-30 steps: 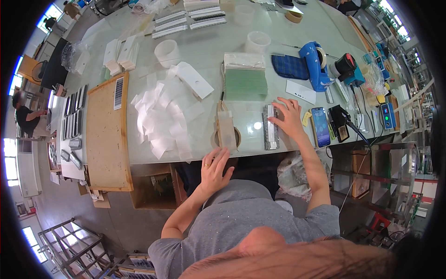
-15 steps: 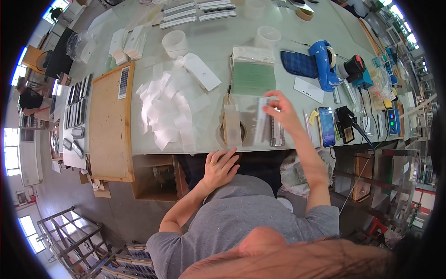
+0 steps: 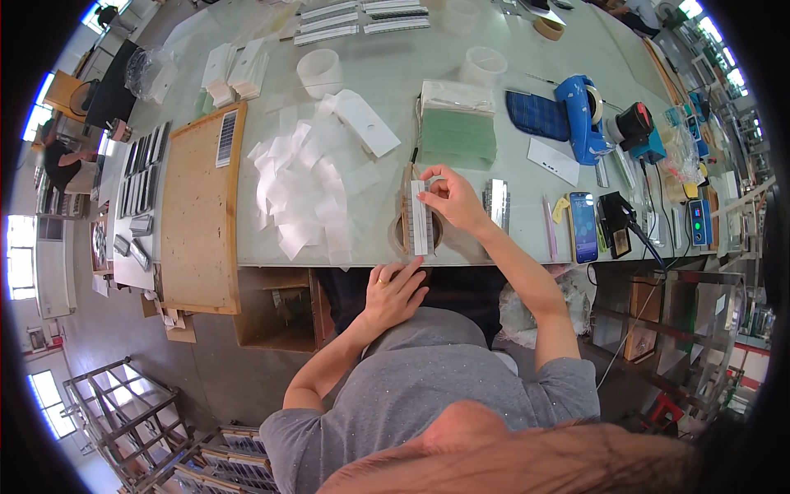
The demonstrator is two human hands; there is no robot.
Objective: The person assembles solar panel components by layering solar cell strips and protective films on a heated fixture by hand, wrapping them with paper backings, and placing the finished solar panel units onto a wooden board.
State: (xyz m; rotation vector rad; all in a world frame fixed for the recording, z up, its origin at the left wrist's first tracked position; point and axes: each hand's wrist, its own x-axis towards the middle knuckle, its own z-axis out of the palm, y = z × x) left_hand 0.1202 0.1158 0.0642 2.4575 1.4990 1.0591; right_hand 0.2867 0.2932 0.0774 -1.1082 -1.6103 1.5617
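My right hand (image 3: pixel 451 200) pinches the far part of a narrow white strip with ribbed edges (image 3: pixel 420 222) between thumb and fingers. The strip lies lengthwise over a slim wooden holder (image 3: pixel 406 200), above a brown ring (image 3: pixel 396 233) that is mostly covered. At the table's front edge, my left hand (image 3: pixel 393 294) rests with fingers stretched out, the fingertips close to the strip's near end; whether they touch it I cannot tell. A similar ribbed strip (image 3: pixel 497 203) lies to the right. Beyond the holder sits a stack of green sheets (image 3: pixel 457 138).
Left of the holder is a heap of white film pieces (image 3: pixel 300 193), then a wood-framed board (image 3: pixel 197 214). To the right are a phone (image 3: pixel 583 226), a blue tape dispenser (image 3: pixel 583 119), a black stand (image 3: pixel 617 222) and cables. White cups (image 3: pixel 319 72) stand farther back.
My right hand has moved left, bringing the white strip from beside the other ribbed strip to over the wooden holder. My left hand has stayed at the table edge.
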